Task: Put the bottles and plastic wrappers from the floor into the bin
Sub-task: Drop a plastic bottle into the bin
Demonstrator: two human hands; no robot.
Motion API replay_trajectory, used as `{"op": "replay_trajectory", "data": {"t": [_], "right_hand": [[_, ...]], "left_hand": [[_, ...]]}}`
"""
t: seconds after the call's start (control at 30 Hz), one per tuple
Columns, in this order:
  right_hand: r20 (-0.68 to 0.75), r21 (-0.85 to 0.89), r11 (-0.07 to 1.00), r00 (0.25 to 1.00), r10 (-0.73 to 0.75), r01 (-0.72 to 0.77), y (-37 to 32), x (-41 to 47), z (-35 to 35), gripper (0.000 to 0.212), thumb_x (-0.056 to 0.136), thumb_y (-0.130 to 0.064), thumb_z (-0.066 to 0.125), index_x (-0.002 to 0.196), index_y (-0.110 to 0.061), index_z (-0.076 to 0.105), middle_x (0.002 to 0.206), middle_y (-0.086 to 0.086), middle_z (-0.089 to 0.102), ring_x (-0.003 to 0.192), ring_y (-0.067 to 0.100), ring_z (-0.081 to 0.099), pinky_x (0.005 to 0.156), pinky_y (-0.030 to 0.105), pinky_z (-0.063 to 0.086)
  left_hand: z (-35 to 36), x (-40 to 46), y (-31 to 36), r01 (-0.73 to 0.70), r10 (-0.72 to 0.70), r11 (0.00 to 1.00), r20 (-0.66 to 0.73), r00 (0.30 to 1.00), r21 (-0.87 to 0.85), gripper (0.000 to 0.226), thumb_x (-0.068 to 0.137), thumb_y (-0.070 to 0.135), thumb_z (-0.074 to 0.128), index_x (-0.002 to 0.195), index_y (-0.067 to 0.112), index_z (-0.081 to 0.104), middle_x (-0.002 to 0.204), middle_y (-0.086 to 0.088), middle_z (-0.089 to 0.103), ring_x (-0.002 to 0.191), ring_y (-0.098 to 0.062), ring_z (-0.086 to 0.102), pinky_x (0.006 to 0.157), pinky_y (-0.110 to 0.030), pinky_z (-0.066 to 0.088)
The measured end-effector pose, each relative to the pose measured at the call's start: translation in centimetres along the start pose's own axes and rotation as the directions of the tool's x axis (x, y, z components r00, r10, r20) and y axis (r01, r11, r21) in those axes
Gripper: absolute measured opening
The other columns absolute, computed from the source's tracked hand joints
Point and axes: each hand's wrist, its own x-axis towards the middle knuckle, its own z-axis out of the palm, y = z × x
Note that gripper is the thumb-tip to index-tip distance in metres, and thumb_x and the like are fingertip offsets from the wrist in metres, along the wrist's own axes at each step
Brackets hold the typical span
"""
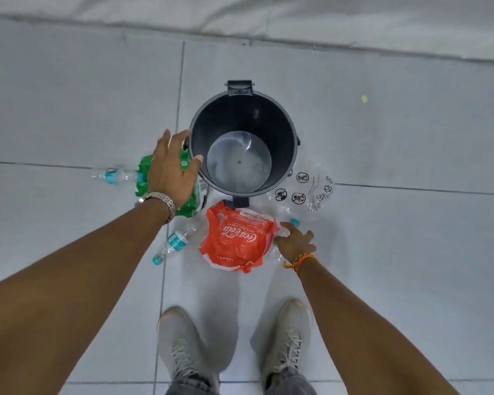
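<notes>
A dark round bin (285, 132) stands open on the tiled floor, and nothing lies inside it. My left hand (170, 169) hovers with fingers spread beside the bin's left rim, above a green wrapper (143, 169). A clear bottle (117, 175) lies left of that wrapper. A second clear bottle (174, 242) lies below it. A red Coca-Cola wrapper (234, 240) is in front of the bin. My right hand (295, 240) rests low at the wrapper's right edge on a clear bottle with a teal cap (295, 222); its grip is unclear. A clear printed wrapper (311, 192) lies right of the bin.
My two grey shoes (234, 346) stand on the floor just below the litter. A wall edge (268, 38) runs along the top. A small yellow scrap (364, 98) lies on the floor at the right.
</notes>
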Motion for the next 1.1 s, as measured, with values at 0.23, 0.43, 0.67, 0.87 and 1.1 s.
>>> {"op": "replay_trajectory", "data": {"t": [0.23,0.43,0.67,0.87,1.1], "right_hand": [[0.060,-0.034,0.997,0.996,0.067,-0.065,1.2,4.3,2.2,0.041,0.096,-0.024,0.054,0.136,-0.023,0.062,0.146,0.014,0.052,0.137,0.039,0.038,0.113,0.040,0.033],[-0.302,0.353,0.935,0.951,0.067,0.046,1.2,-1.9,-1.1,0.037,0.095,-0.020,0.065,0.132,-0.025,0.066,0.136,0.021,0.044,0.122,0.042,0.051,0.106,0.036,0.043],[-0.615,0.225,0.654,0.626,-0.479,0.722,-6.0,-10.9,-9.1,0.036,0.096,-0.021,0.067,0.127,-0.038,0.062,0.141,0.001,0.034,0.120,0.004,0.052,0.087,0.006,0.052],[-0.231,-0.111,0.692,0.658,-0.716,0.714,-16.9,-3.4,-7.2,0.039,0.097,-0.023,0.062,0.136,-0.026,0.059,0.142,0.013,0.033,0.132,0.033,0.041,0.113,0.040,0.046],[0.092,-0.436,0.684,0.784,-0.613,0.586,-20.3,1.1,-8.0,0.048,0.096,-0.029,0.062,0.143,-0.033,0.056,0.147,0.017,0.041,0.134,0.042,0.043,0.119,0.048,0.036]], "left_hand": [[3.5,2.0,-3.4,-0.145,0.121,0.973,0.138,0.983,0.179,0.067,0.097,0.046,0.049,0.156,0.029,0.023,0.168,-0.007,0.013,0.155,-0.033,0.010,0.119,-0.056,0.030],[3.7,2.3,-3.2,-0.172,0.134,0.957,0.169,0.976,0.234,0.066,0.099,0.043,0.043,0.157,0.023,0.020,0.167,-0.012,0.015,0.153,-0.037,0.017,0.120,-0.059,0.025],[3.4,2.4,-3.1,-0.179,0.140,0.956,0.172,0.975,0.233,0.065,0.099,0.042,0.043,0.157,0.022,0.021,0.167,-0.011,0.014,0.153,-0.034,0.021,0.121,-0.056,0.021],[3.4,2.3,-3.3,-0.188,0.157,0.960,0.159,0.975,0.207,0.064,0.099,0.041,0.042,0.157,0.021,0.021,0.167,-0.011,0.015,0.151,-0.034,0.026,0.120,-0.058,0.023],[3.8,2.2,-3.6,-0.213,0.192,0.962,0.131,0.973,0.171,0.061,0.101,0.042,0.040,0.156,0.020,0.024,0.166,-0.013,0.017,0.150,-0.033,0.028,0.120,-0.059,0.024]]}}
